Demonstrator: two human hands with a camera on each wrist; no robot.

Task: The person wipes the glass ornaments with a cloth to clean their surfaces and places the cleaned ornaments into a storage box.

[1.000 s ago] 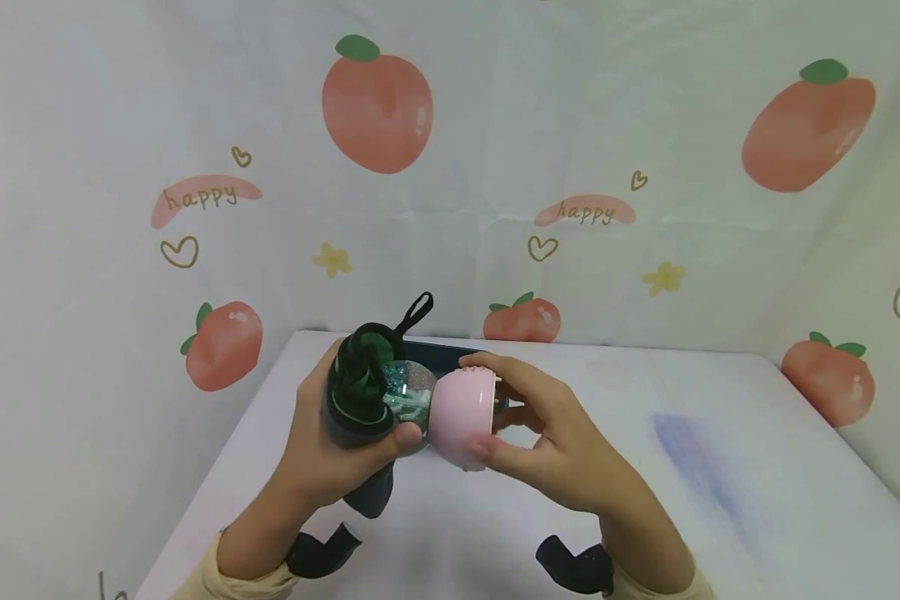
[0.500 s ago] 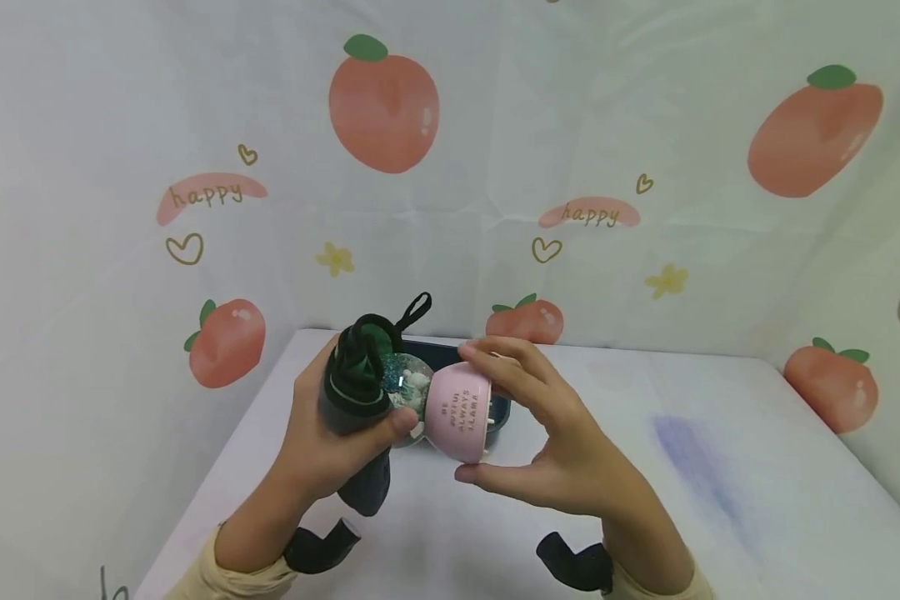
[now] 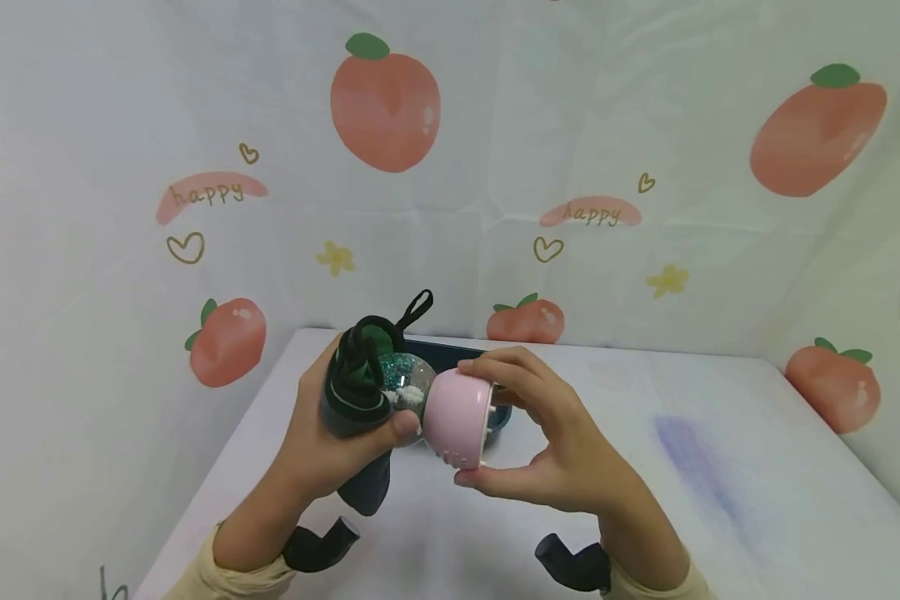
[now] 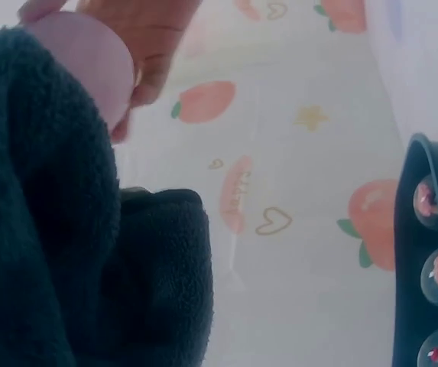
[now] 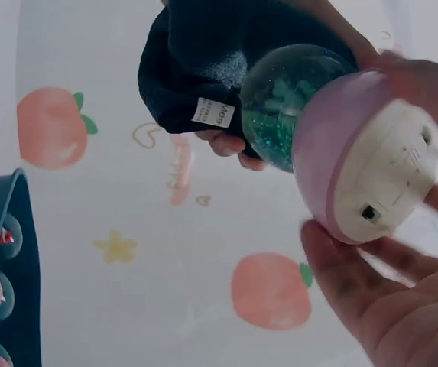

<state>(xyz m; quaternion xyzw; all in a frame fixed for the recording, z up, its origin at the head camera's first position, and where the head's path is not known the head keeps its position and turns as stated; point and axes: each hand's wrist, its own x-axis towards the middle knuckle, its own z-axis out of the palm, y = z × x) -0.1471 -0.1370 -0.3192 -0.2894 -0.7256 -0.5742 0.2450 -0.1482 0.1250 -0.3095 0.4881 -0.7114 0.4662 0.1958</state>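
Observation:
A snow globe lies sideways between my hands in the head view, its clear glittery dome (image 3: 411, 382) to the left and its pink base (image 3: 457, 417) to the right. My left hand (image 3: 318, 454) holds a dark green towel (image 3: 354, 387) bunched against the dome, the thumb lying along the glass. My right hand (image 3: 558, 442) grips the base by its rim, fingers above and thumb below. In the right wrist view the white underside (image 5: 394, 176) of the base shows, with a small dark switch or socket. The towel hides part of the dome.
Behind the hands a dark blue bin (image 3: 438, 354) stands on the white table (image 3: 607, 467). Several small clear globes (image 5: 1, 297) with figures inside line it in the right wrist view. A fruit-printed cloth (image 3: 450, 167) hangs behind the table.
The snow globe has turned about its long axis; lettering that faced me half a second ago has rolled down toward the lower edge. My right thumb has shifted from the base's side to its rim.

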